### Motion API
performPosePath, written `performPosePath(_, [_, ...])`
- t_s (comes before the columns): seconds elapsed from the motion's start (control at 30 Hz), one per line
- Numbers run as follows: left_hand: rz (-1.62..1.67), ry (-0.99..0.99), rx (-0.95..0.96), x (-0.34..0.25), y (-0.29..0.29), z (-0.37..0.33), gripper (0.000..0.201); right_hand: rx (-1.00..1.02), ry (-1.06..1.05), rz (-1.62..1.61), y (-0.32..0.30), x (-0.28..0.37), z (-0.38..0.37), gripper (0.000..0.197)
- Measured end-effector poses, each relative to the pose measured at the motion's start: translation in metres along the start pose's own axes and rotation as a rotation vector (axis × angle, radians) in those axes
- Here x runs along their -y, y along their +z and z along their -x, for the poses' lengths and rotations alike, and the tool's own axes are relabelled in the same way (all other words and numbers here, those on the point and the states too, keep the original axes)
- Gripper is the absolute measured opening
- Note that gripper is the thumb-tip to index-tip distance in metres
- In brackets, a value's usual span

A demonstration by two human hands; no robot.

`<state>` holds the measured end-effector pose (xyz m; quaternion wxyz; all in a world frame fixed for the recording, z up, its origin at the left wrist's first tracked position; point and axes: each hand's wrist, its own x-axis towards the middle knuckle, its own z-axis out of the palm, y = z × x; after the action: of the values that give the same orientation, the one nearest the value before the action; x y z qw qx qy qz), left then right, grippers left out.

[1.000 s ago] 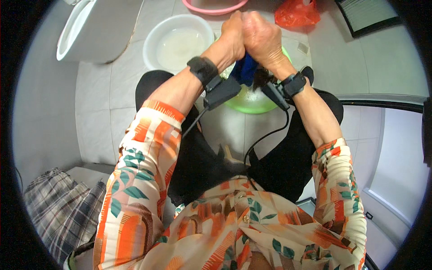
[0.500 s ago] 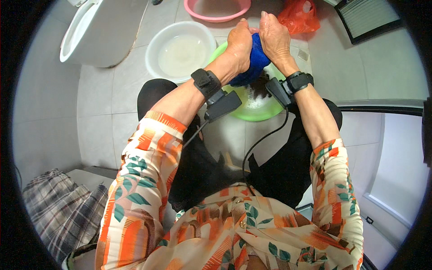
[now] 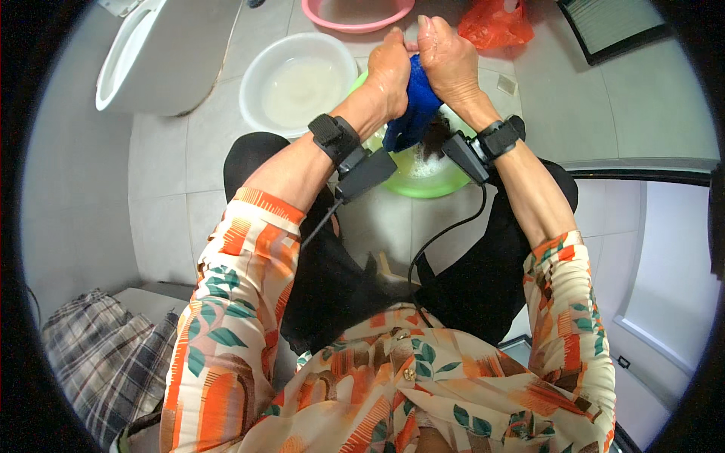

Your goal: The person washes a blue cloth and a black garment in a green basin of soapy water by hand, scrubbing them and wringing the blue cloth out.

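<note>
Both my hands grip a wet blue cloth point(image 3: 413, 106) and press it between them above a green basin point(image 3: 423, 174) of soapy water. My left hand point(image 3: 389, 68) clasps the cloth's left side, my right hand point(image 3: 447, 57) its right side and top. The cloth's lower end hangs down toward the basin. Black bands with small boxes and cables sit on both wrists.
A white basin point(image 3: 298, 79) of cloudy water stands left of the green one, a pink basin point(image 3: 355, 13) beyond it. A white toilet point(image 3: 166, 53) is at the upper left, a red plastic bag point(image 3: 495, 23) at the top right, and a plaid cloth point(image 3: 106, 362) at the lower left.
My hands have moved away from me, over the far side of the green basin, still working the blue cloth; more of the cloth now shows between my palms.
</note>
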<state>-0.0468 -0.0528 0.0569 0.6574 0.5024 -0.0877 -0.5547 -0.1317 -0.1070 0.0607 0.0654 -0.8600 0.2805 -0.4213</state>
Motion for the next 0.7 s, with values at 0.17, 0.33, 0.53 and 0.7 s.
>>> performPosePath(0.17, [-0.093, 0.144, 0.068, -0.006, -0.024, -0.004, 0.034, -0.068, -0.211, -0.153, 0.000, 0.049, 0.016, 0.018])
performPosePath(0.33, [-0.037, -0.005, -0.025, 0.002, 0.009, 0.009, 0.033, -0.031, -0.030, 0.135, 0.000, -0.010, 0.000, 0.023])
performPosePath(0.53, [0.101, 0.049, 0.443, -0.006, -0.059, -0.037, 0.041, -0.089, -0.378, -0.037, 0.003, 0.063, 0.010, 0.016])
performPosePath(0.7, [-0.002, -0.057, -0.007, -0.005, 0.005, 0.008, 0.035, -0.019, 0.029, 0.110, 0.008, -0.014, 0.005, 0.019])
